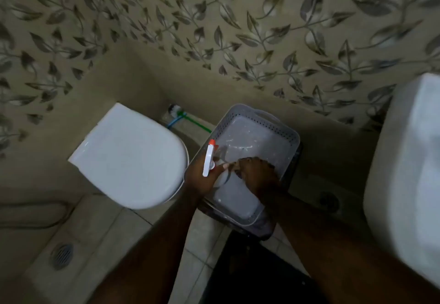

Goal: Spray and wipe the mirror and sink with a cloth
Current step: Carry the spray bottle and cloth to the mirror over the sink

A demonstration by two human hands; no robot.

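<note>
**Spray bottle in hand, other hand down in the basket**

The left hand [202, 180] is clenched round a spray bottle [209, 158] at the near left edge of a grey perforated basket [273, 122]; the white trigger head with its orange nozzle points up and away from the person, the body of the bottle mostly hidden by the fingers — a grip that reads as lifting it out ready for use rather than aiming it, since the nozzle faces the wall and not a surface to be cleaned. The right hand [257, 177] reaches down into the middle of the basket, fingers curled; something dark shows at its fingertips, but whether it is the cloth, or whether the hand has closed on it, I cannot tell. The basket sits on a dark stand on the tiled floor [107, 239], between the closed toilet [133, 158] and the white basin [404, 184] at the right edge of the view — placed, it seems, so supplies are within reach of the sink. No mirror is in view; neither spraying nor wiping looks begun — this appears to be the gathering step.
</note>
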